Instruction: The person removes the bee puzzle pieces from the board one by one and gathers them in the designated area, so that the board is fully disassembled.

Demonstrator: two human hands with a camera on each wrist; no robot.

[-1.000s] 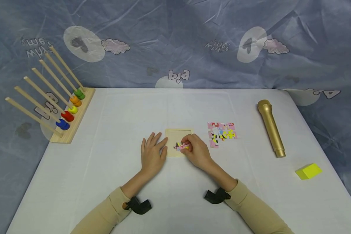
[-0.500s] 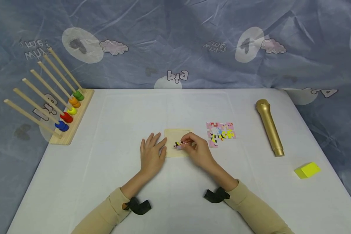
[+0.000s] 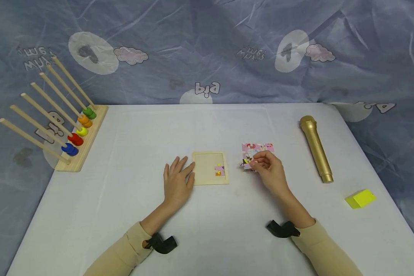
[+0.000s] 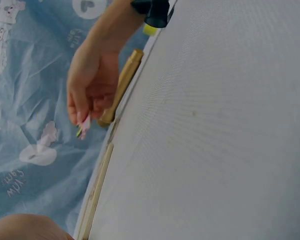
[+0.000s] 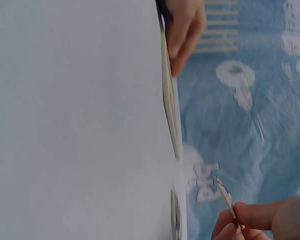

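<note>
My right hand (image 3: 271,172) pinches a jigsaw piece (image 5: 226,196) between thumb and fingers, held above the table. In the head view it is over a group of pink jigsaw pieces (image 3: 257,148), partly hiding them. My left hand (image 3: 178,182) lies with fingers spread on the table, fingertips at the left edge of a square wooden puzzle tray (image 3: 203,181). A small pink, purple and yellow part of the puzzle (image 3: 220,170) sits in the tray's lower right corner. The left wrist view also shows the right hand (image 4: 95,80) with the piece raised off the table.
At the back left stands a wooden bead rack (image 3: 76,159) with tall pegs and coloured beads. A gold microphone-shaped object (image 3: 316,149) lies on the right, with a yellow block (image 3: 360,198) nearer the front right edge. Printed blue-grey cloth (image 3: 179,46) hangs behind the table.
My right hand has lifted a jigsaw piece out of the tray and carried it right, to over the loose group. Another bit of puzzle stays in the tray. My left hand keeps its place.
</note>
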